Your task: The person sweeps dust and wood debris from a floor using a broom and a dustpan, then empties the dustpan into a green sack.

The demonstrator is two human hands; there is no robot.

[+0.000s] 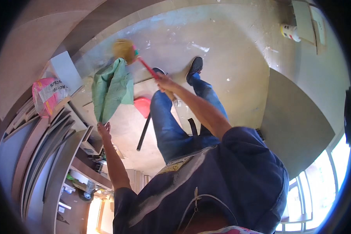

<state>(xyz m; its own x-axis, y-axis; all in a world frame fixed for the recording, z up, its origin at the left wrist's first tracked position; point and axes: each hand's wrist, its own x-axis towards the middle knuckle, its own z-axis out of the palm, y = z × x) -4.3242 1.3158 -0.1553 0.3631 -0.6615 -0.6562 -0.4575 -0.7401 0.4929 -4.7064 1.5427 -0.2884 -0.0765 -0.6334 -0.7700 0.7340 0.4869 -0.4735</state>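
My left hand [104,130] is closed on the gathered end of a green woven sack [110,87], which stretches away from me over the floor. In my right hand [165,82] is a short broom [148,67] with a red handle. Its straw-coloured head [124,50] is blurred by motion and lies just beyond the far end of the sack. Between the sack and my left leg is a red dustpan-like thing [142,105], partly hidden by the leg. A black stick [144,132] lies close to it.
Boards [52,152] stand stacked on edge at my left, with a pink and white bag [50,95] and a pale panel [66,72] beyond. On the right a large grey board [296,121] leans. A white tub [290,32] sits far right. White scraps [201,47] dot the floor.
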